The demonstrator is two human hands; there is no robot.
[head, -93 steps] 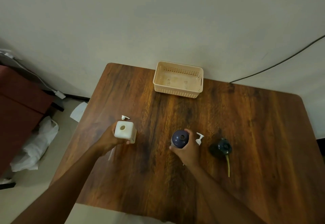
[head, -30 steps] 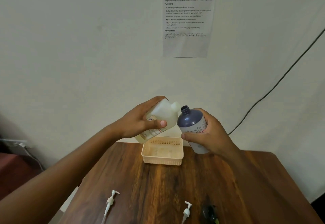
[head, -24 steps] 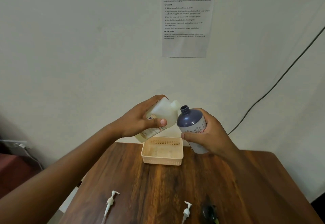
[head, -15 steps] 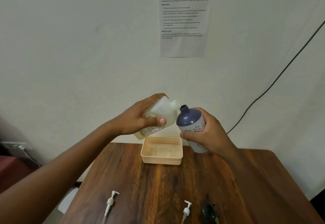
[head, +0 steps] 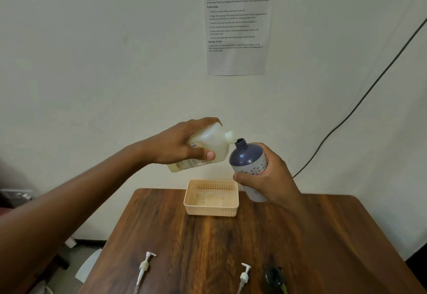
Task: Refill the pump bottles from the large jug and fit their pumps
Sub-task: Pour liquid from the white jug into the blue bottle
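The left hand [head: 182, 146] grips the tilted white jug [head: 205, 148] — its spout just beside the mouth of the dark blue bottle [head: 248, 162], which the right hand [head: 270, 178] grasps, both above the basket [head: 211, 211].

Wooden table [head: 323, 236] with basket [head: 211, 211], two pumps [head: 144, 265] [head: 244, 275], dark pump [head: 273, 276].

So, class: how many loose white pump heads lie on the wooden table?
2. One white plastic pump head lies near the table's front left; the other lies front centre, beside a dark pump head. More may be hidden below the frame.
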